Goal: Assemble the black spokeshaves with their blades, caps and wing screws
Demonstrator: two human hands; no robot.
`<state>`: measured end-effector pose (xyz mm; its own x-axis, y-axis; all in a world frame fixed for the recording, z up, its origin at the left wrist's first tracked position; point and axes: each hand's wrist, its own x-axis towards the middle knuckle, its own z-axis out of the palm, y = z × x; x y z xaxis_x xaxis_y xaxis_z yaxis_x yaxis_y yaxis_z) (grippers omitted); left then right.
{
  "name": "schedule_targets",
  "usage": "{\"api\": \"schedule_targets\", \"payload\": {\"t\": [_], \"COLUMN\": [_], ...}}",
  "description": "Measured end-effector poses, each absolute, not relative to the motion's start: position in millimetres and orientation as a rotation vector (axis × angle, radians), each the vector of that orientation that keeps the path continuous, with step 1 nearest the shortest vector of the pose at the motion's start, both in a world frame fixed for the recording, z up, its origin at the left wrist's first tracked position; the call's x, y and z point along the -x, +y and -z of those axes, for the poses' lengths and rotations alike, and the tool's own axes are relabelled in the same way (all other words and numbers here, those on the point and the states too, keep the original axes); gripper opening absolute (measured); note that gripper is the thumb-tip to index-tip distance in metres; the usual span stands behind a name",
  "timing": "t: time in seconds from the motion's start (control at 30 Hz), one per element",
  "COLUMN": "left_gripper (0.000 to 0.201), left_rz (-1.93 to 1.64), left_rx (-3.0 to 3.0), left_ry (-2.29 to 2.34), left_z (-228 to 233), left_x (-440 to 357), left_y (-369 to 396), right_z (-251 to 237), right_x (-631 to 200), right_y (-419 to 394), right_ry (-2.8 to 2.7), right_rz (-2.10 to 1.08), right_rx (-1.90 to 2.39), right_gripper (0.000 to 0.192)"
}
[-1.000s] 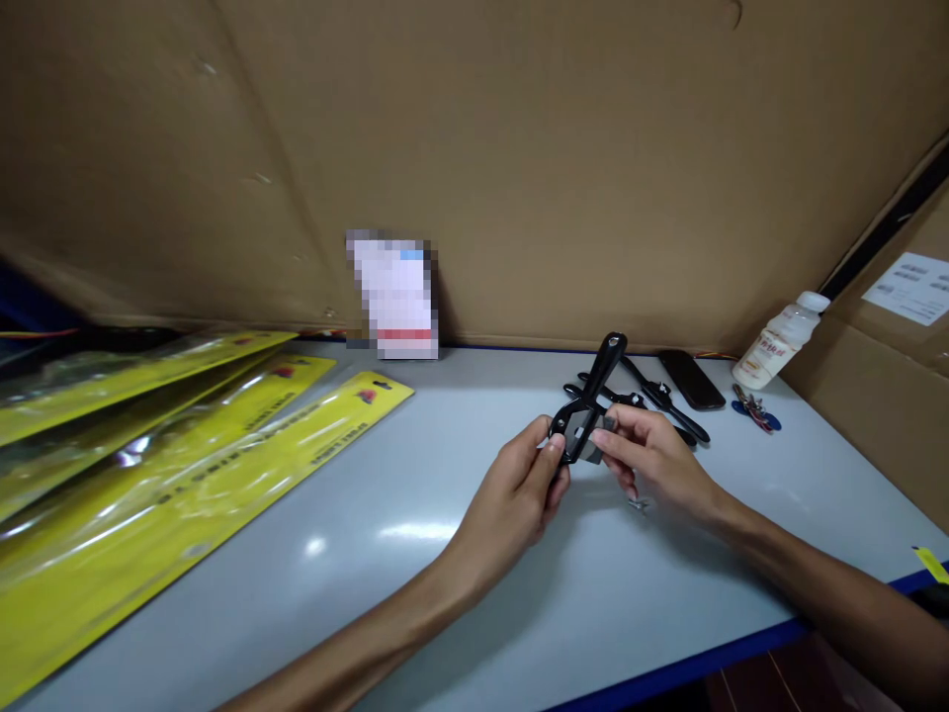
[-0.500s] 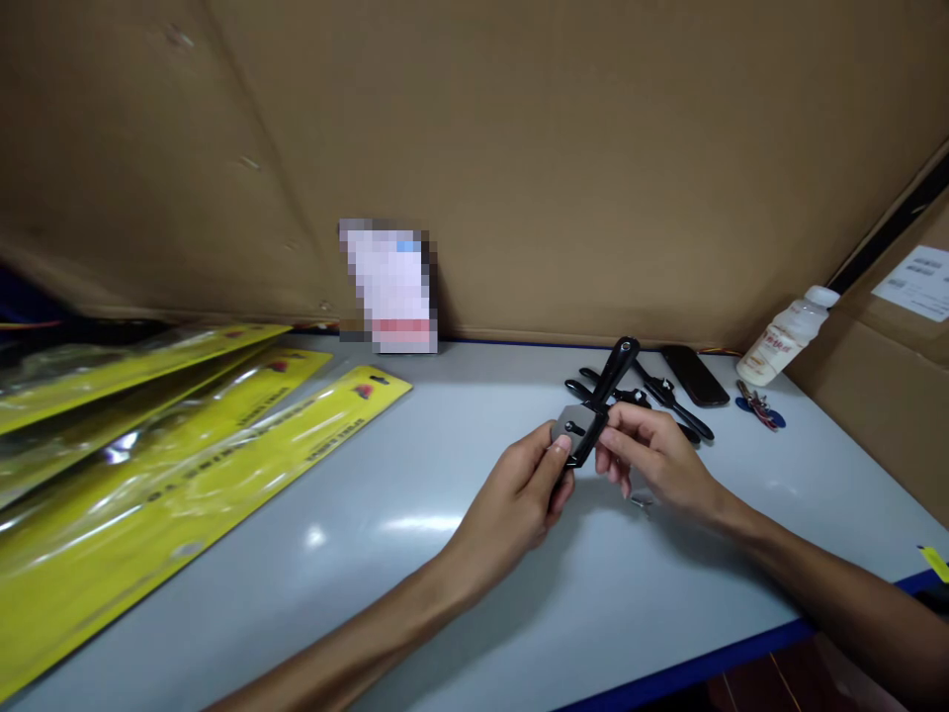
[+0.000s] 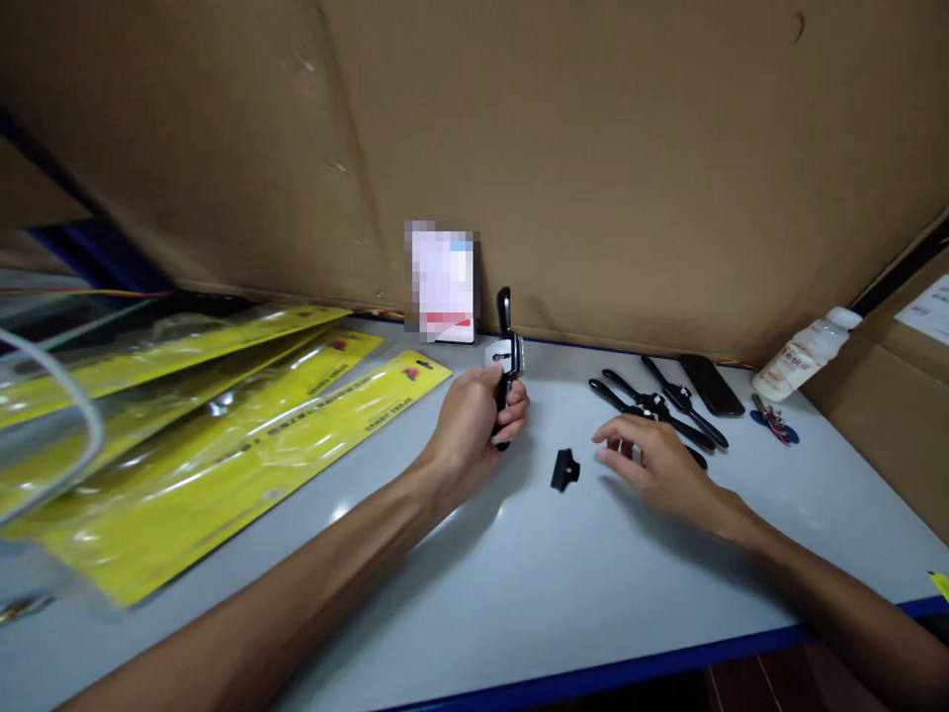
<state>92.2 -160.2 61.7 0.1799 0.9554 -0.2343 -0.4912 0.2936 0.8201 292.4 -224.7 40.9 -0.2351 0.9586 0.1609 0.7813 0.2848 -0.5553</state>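
Your light comes from overhead: soft glare spots sit on the table (image 3: 460, 593) before your left hand (image 3: 474, 425), sharper glints on the yellow packages (image 3: 222, 445) left of it. Edges bow and blur.

A pale grey table (image 3: 460, 593) with a blue front edge carries several things. Yellow packets (image 3: 222, 435) in clear wrap lie fanned out at the left. A small black part (image 3: 564, 469) lies near the middle. Toward the back right lie black tools (image 3: 652, 403), a dark phone (image 3: 710, 385), a bunch of keys (image 3: 773, 423) and a white bottle (image 3: 807, 353) lying tilted.
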Motion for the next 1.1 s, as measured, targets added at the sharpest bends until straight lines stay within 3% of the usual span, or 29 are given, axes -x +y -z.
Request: {"api": "schedule_targets", "payload": {"t": [0.13,0.23,0.6,0.67,0.73,0.8,1.0,1.1], "left_gripper": [0.027,0.024,0.022,0.025,0.027,0.028,0.026,0.026], "left_rz": [-1.087,-1.071,-0.91,-0.792,-0.661,-0.549,-0.23,-0.113], "left_rx": [-0.597,-0.63,-0.808,-0.841,-0.873,-0.907,-0.985,-1.028], "left_ry": [0.87,0.865,0.868,0.871,0.868,0.854,0.838,0.835], "left_z": [-56,-51,-43,-43,-41,-40,-42,-44], "left_x": [-91,-94,-102,-103,-103,-102,-100,-100], "left_y": [-152,-154,-164,-168,-172,-176,-186,-188], "right_z": [-37,-37,-38,-49,-60,-67,-81,-86], "right_x": [-269,-256,-291,-308,-323,-333,-333,-330], "right_y": [-220,-214,-208,-212,-215,-218,-230,-236], "right_ry": [-2.24,-2.292,-1.765,-1.633,-1.526,-1.491,-1.527,-1.44], "right_rz": [-0.285,-0.294,-1.186,-1.242,-1.251,-1.238,-0.877,-0.982], "right_rx": [1.786,1.811,1.527,1.497,1.472,1.452,1.412,1.391], "right_gripper": [0.036,0.037,0.017,0.023,0.037,0.037,0.011,0.009]}}
